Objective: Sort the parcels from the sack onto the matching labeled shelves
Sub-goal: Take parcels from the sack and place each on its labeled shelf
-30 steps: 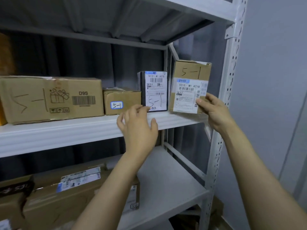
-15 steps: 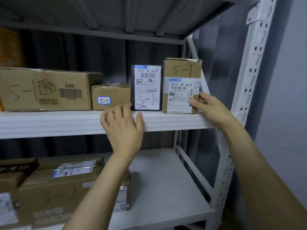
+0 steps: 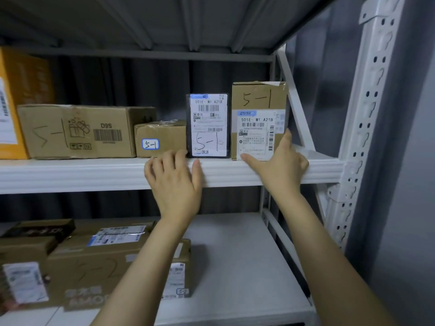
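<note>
Parcel of brown card, marked 5-1 by hand, upright at the right end of the upper shelf, just beside a black parcel with the same mark (a narrow gap between the two). Right hand spread wide against the brown parcel: index finger laid straight along the foot of the printed label, thumb straight up the right edge, no curl round the box. Left hand relaxed and holding nothing, fingers loosely spread over the shelf's front lip, fingertips near the foot of a small box with a blue-edged 5-1 sticker. Further left, a large carton marked 5-1, then an orange box at the picture's edge. On the lower shelf, flat cartons, one with a 5-2 sticker. White slotted post at the right. Against half a second before: brown parcel in the same spot, same upright stance; right index finger now further across the label's foot, earlier only at the lower right corner; left hand unmoved at the lip.
</note>
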